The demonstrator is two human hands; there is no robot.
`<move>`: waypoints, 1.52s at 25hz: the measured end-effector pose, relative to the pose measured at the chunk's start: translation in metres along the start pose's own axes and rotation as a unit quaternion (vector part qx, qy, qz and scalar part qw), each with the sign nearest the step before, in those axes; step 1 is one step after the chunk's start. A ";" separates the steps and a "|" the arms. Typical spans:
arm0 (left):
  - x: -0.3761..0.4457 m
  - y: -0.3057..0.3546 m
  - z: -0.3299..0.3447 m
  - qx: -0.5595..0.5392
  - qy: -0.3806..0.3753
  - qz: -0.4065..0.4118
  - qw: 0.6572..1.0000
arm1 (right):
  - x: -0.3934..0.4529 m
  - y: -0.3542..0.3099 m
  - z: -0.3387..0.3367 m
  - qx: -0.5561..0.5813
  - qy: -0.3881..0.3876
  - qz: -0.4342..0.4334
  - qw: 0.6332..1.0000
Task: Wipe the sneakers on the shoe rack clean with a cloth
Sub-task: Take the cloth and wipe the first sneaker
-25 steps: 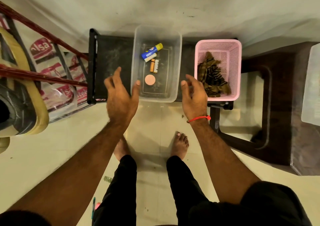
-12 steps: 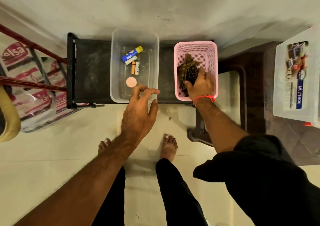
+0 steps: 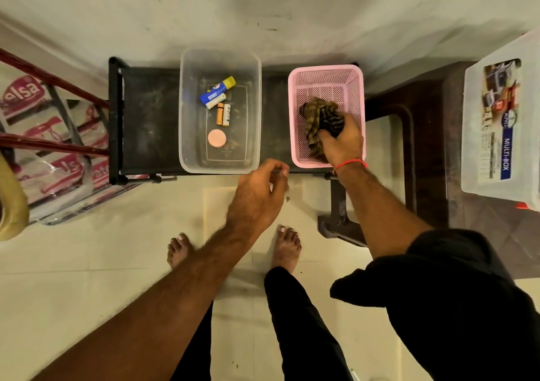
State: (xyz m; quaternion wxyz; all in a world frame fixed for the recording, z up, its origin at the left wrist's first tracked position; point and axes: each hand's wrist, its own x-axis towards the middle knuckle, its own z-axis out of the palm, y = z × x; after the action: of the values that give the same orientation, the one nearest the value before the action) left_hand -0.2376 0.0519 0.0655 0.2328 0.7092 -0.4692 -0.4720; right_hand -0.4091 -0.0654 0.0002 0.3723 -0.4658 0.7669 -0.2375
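Right of centre in the frame, the right hand (image 3: pixel 340 141) reaches into the pink perforated plastic basket (image 3: pixel 298 88), fingers clamped on the crumpled brown striped cloth (image 3: pixel 320 117), partly hiding it. The left hand (image 3: pixel 257 196) hovers at lower centre, fingers loosely curled, empty.

Crumpled striped cloth (image 3: pixel 320 120) in pink basket (image 3: pixel 324 78)

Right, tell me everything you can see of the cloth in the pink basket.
The cloth is a crumpled, bunched rag of soft woven fabric, striped or checked in olive-brown and dark tones. It sits inside the pink basket, toward its near right side, with one end trailing down to the basket floor. The right hand grips it from above, fingers curled round the bunched part, so part of the fabric is hidden. The left hand does not touch it.
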 end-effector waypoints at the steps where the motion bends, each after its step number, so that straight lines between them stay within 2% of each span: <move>1: 0.004 0.005 0.009 -0.014 -0.028 -0.045 0.998 | -0.005 -0.003 -0.006 0.097 0.008 0.026 0.995; 3: 0.015 0.013 0.027 -0.021 -0.062 -0.119 0.991 | -0.015 -0.009 -0.019 0.249 0.014 0.064 0.966; 5: 0.029 0.023 0.042 -0.008 -0.051 -0.141 0.989 | -0.026 -0.012 -0.030 0.301 0.016 0.089 0.949; 7: 0.043 0.038 0.047 -0.009 0.000 -0.122 0.992 | -0.035 -0.015 -0.038 0.308 0.002 0.101 0.946; 9: 0.050 0.051 0.042 -0.056 0.050 -0.071 0.995 | -0.043 -0.021 -0.042 0.302 -0.024 0.101 0.948; 11: 0.046 0.057 0.032 -0.124 0.042 -0.049 0.990 | -0.056 -0.034 -0.040 0.326 -0.059 0.092 0.939; 13: 0.030 0.059 0.016 -0.200 0.010 -0.064 0.978 | -0.075 -0.052 -0.034 0.374 -0.106 0.076 0.918; 16: 0.008 0.060 -0.020 -0.271 0.043 -0.068 0.959 | -0.106 -0.078 -0.028 0.420 -0.168 0.034 0.891; 19: -0.006 0.062 -0.061 -0.275 0.104 -0.059 0.954 | -0.120 -0.103 -0.026 0.363 -0.147 -0.026 0.920; 21: -0.017 0.062 -0.085 -0.280 0.114 -0.058 0.951 | -0.128 -0.120 -0.019 0.377 -0.131 -0.008 0.917; 25: -0.033 0.066 -0.126 -0.366 0.107 -0.101 0.919 | -0.152 -0.156 0.005 0.501 -0.215 0.124 0.829; 28: -0.036 0.055 -0.153 -0.375 0.130 -0.110 0.911 | -0.165 -0.170 0.021 0.527 -0.269 0.122 0.797; 31: -0.034 0.029 -0.176 -0.385 0.146 -0.117 0.904 | -0.172 -0.181 0.047 0.506 -0.288 0.074 0.810; 33: -0.034 0.011 -0.190 -0.412 0.149 -0.113 0.892 | -0.173 -0.190 0.067 0.496 -0.272 0.043 0.824; 36: -0.029 -0.013 -0.203 -0.445 0.157 -0.044 0.881 | -0.172 -0.200 0.101 0.473 -0.249 -0.044 0.844; 38: -0.023 -0.030 -0.211 -0.463 0.179 -0.005 0.868 | -0.173 -0.205 0.127 0.463 -0.271 -0.098 0.838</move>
State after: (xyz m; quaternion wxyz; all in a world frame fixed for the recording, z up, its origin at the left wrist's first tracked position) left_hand -0.0392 0.0623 0.1468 0.6119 0.5949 -0.1433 -0.5011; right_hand -0.1486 -0.0064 0.1293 0.7125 -0.3574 0.3866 -0.4639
